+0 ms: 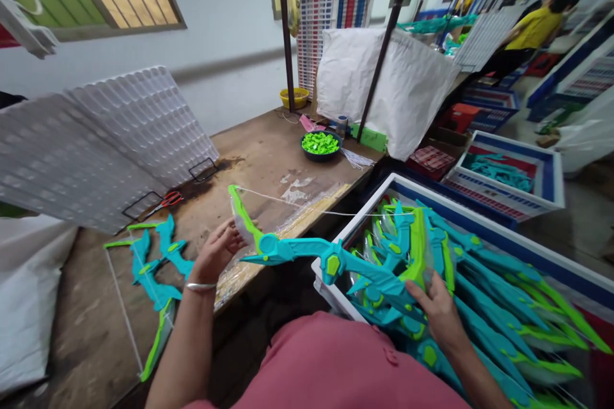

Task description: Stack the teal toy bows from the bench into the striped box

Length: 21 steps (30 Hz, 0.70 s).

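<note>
While held, toy bow (307, 249) strung.

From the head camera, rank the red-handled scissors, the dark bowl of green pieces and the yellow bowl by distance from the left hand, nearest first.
1. Red-handled scissors: on the table, just beyond and to the left of the left hand.
2. Dark bowl of green pieces: farther back, to the right.
3. Yellow bowl: at the table's far end, by the wall.
</note>
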{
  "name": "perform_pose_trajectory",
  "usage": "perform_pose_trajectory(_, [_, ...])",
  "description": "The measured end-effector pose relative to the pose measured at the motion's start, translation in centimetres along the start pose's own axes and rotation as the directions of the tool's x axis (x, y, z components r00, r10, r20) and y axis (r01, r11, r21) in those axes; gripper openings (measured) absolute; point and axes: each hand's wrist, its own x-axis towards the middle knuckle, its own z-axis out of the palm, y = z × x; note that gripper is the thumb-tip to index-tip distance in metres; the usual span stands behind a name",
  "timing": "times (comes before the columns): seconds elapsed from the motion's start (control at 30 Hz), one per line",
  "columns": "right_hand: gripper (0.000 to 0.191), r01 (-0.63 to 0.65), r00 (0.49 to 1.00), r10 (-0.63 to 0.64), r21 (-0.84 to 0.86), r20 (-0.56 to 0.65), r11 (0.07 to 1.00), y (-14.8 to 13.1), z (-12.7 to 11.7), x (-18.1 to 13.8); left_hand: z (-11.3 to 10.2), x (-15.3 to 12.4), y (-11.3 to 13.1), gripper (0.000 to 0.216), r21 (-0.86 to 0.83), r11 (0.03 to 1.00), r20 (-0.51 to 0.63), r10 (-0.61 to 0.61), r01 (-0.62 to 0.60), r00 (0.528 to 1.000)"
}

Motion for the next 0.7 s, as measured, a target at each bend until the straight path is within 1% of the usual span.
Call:
perform_pose_trajectory(0.07, [0.080,0.009,1.000,-0.008,-0.068,0.016,0.998,-0.1,-0.3,-0.1,0.6,0.9,0.4,0.053,0.081,0.997,-0.085,0.028,-0.021,0.996])
perform_pose_trajectory(0.13, [0.085,0.015,0.999,-0.010,-0.148,0.030,0.989,0.1,-0.6,-0.2,1.7,1.9,0.3,0.058,0.119,0.991,-0.186,0.079,-0.058,0.979])
perform_pose_trajectory(0.17, [0.087,0.013,0.999,-0.005,-0.180,0.046,0.984,0.4,-0.7,-0.3,2.2,2.4,0.2,0.062,0.141,0.988,-0.219,0.099,-0.068,0.971])
perform_pose_trajectory(0.2, [0.089,0.009,0.998,0.004,-0.200,0.065,0.980,0.7,-0.8,-0.4,2.6,2.7,0.1,0.065,0.168,0.983,-0.227,0.108,-0.071,0.968])
perform_pose_trajectory(0.23, [0.090,0.000,0.996,0.019,-0.208,0.087,0.978,1.0,-0.9,-0.7,2.9,3.0,0.1,0.067,0.191,0.979,-0.208,0.106,-0.066,0.972])
perform_pose_trajectory(0.3, [0.090,-0.039,0.987,0.069,-0.201,0.145,0.979,1.7,-1.1,-1.6,3.1,3.1,0.3,0.067,0.220,0.975,-0.126,0.067,-0.038,0.990])
perform_pose_trajectory(0.37, [0.092,-0.120,0.966,0.160,-0.200,0.203,0.972,2.3,-1.5,-2.8,3.2,2.9,0.6,0.066,0.238,0.971,-0.058,-0.003,0.017,0.998])
perform_pose_trajectory(0.4, [0.093,-0.168,0.949,0.216,-0.210,0.229,0.963,2.5,-1.6,-3.5,3.3,2.6,0.6,0.064,0.247,0.968,-0.042,-0.040,0.049,0.998])
perform_pose_trajectory(0.47, [0.094,-0.244,0.916,0.306,-0.247,0.260,0.938,2.7,-2.2,-4.4,3.5,2.3,0.5,0.061,0.253,0.962,-0.049,-0.092,0.102,0.995])
perform_pose_trajectory(0.53, [0.089,-0.264,0.901,0.341,-0.286,0.266,0.921,2.5,-2.9,-4.4,4.0,2.0,0.1,0.058,0.235,0.964,-0.101,-0.101,0.122,0.990])
perform_pose_trajectory(0.57, [0.084,-0.251,0.891,0.346,-0.316,0.294,0.915,2.2,-3.4,-4.0,4.3,2.0,-0.2,0.058,0.225,0.967,-0.135,-0.094,0.123,0.986])
perform_pose_trajectory(0.6, [0.075,-0.217,0.870,0.347,-0.359,0.351,0.908,1.8,-3.8,-3.4,4.6,2.0,-0.5,0.057,0.218,0.968,-0.165,-0.088,0.124,0.982])
perform_pose_trajectory(0.67, [0.055,-0.073,0.826,0.307,-0.450,0.472,0.890,0.6,-4.1,-1.7,5.3,2.0,-0.9,0.056,0.222,0.967,-0.201,-0.078,0.123,0.977])
perform_pose_trajectory(0.7, [0.050,0.033,0.841,0.236,-0.481,0.487,0.876,-0.3,-3.9,-0.9,5.7,2.1,-1.1,0.054,0.230,0.966,-0.207,-0.070,0.118,0.976])
